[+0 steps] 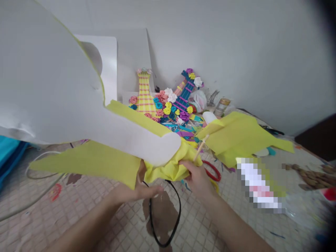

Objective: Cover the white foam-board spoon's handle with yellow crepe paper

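White board [65, 80] with a broad rounded body and a long neck, its tip just above and between the left grip [133, 192] and right grip [195, 175]. Well beyond the right grip, a lidded jar [222, 106] (contents too blurred to name) and a crumpled plastic bag [198, 99]. Puckered around the round tip, yellow sheet [170, 171], with smoother flaps [91, 161] along both neck edges. Clenched in the right grip: gathered sheet, a thin stick [201, 147] beside it. Cannot tell the left grip's hold, with fingers behind a flap.
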`<state>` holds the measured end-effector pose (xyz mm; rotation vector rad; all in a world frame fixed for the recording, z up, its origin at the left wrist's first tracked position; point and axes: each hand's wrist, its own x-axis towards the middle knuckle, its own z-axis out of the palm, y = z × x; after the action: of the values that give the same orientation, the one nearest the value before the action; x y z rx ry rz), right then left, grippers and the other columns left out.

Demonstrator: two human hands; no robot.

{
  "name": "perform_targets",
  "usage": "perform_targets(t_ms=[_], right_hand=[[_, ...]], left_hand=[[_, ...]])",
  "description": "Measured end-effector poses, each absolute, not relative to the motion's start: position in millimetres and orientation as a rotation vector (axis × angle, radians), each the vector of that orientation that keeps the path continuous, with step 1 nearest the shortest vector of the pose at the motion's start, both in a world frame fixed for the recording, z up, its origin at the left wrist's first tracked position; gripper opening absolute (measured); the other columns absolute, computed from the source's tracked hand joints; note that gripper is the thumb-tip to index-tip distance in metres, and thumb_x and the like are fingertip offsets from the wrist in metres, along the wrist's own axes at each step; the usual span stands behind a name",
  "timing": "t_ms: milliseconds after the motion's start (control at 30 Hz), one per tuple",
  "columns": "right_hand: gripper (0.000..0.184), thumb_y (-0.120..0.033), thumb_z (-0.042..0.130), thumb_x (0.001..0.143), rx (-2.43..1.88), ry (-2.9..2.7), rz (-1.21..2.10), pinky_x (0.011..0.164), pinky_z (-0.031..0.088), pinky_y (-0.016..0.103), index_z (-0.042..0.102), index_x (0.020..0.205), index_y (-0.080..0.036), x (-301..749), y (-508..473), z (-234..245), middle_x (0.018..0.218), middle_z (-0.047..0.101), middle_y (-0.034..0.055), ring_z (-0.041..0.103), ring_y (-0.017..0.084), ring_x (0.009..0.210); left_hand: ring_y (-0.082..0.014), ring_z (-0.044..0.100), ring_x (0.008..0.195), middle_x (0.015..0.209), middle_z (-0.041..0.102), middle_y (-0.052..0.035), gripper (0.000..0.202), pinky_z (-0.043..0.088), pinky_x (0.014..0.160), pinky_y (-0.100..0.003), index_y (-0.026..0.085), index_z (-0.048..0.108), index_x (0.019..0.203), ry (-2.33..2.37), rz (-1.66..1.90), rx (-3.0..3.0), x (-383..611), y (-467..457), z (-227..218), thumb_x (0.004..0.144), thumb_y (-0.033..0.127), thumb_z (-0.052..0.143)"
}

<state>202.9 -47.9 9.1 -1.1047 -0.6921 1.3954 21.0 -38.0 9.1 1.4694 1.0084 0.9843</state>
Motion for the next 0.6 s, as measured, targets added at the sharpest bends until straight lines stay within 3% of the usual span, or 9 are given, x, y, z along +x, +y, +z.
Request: perform_targets(t_ms=[67, 133, 167, 233, 333, 500, 600], right_hand=[[0.029, -0.023, 0.065, 0.057, -1.099, -0.731, 1.365, 0.059, 0.050, 0.029, 0.065, 0.086, -0.020, 204.7, -50.5, 9.7, 0.084, 0.069, 0.0018, 0.063, 0.023, 0.078], [0.032, -0.022, 0.066, 0.057, -1.093, -0.762, 1.336, 0.070, 0.050, 0.032, 0.066, 0.089, -0.021, 205.7, -51.7, 9.3, 0.090, 0.069, 0.0023, 0.062, 0.024, 0.087], [0.033, -0.021, 0.066, 0.057, -1.092, -0.771, 1.325, 0.074, 0.049, 0.033, 0.066, 0.090, -0.021, 205.7, -51.8, 8.8, 0.091, 0.069, 0.0027, 0.061, 0.024, 0.091], [0.038, -0.022, 0.067, 0.058, -1.092, -0.770, 1.316, 0.078, 0.049, 0.034, 0.064, 0.095, -0.020, 204.6, -52.0, 7.8, 0.093, 0.069, 0.0039, 0.061, 0.026, 0.094], [0.046, -0.030, 0.069, 0.059, -1.044, -0.751, 1.360, 0.070, 0.052, 0.035, 0.061, 0.104, -0.020, 201.6, -53.8, 9.4, 0.095, 0.069, 0.0048, 0.063, 0.026, 0.088], [0.051, -0.034, 0.073, 0.059, -1.091, -0.862, 1.469, 0.068, 0.053, 0.036, 0.061, 0.106, -0.020, 199.6, -57.2, 13.9, 0.091, 0.070, 0.0054, 0.066, 0.025, 0.079], [0.046, -0.031, 0.075, 0.057, -1.225, -0.943, 1.378, 0.072, 0.052, 0.032, 0.064, 0.100, -0.020, 201.0, -56.3, 11.6, 0.093, 0.070, 0.0043, 0.065, 0.023, 0.083]], left_hand=[[-0.0341, 0.034, 0.123, 0.114, 0.059, -0.0102, 0.068, 0.026, 0.104, -0.039, 0.019, 0.064, 0.098, 0.833, 0.988, 1.431, 21.2, -38.7, 5.3, 0.036, 0.044, 0.079], [-0.0307, 0.039, 0.121, 0.112, 0.060, -0.0101, 0.066, 0.033, 0.100, -0.039, 0.019, 0.062, 0.104, 0.825, 1.098, 1.272, 25.9, -38.8, 3.8, 0.055, 0.063, 0.061], [-0.0278, 0.040, 0.121, 0.112, 0.060, -0.0091, 0.061, 0.033, 0.101, -0.038, 0.020, 0.059, 0.108, 0.862, 1.137, 1.228, 29.5, -38.4, 3.9, 0.067, 0.063, 0.049], [-0.0235, 0.041, 0.121, 0.109, 0.062, -0.0050, 0.048, 0.032, 0.102, -0.035, 0.022, 0.055, 0.114, 0.983, 1.225, 1.122, 37.1, -36.5, 4.9, 0.076, 0.051, 0.048], [-0.0189, 0.041, 0.121, 0.111, 0.062, 0.0020, 0.045, 0.034, 0.102, -0.032, 0.030, 0.048, 0.120, 1.053, 1.383, 0.969, 44.0, -31.8, 3.5, 0.076, 0.034, 0.056], [-0.0209, 0.047, 0.116, 0.105, 0.065, 0.0020, 0.039, 0.038, 0.097, -0.032, 0.028, 0.054, 0.112, 1.194, 1.378, 0.982, 39.6, -27.4, -5.0, 0.074, 0.037, 0.059], [-0.0210, 0.042, 0.120, 0.103, 0.066, 0.0018, 0.031, 0.030, 0.103, -0.030, 0.026, 0.061, 0.102, 1.339, 1.367, 1.175, 35.0, -28.8, -1.6, 0.073, 0.034, 0.061]])
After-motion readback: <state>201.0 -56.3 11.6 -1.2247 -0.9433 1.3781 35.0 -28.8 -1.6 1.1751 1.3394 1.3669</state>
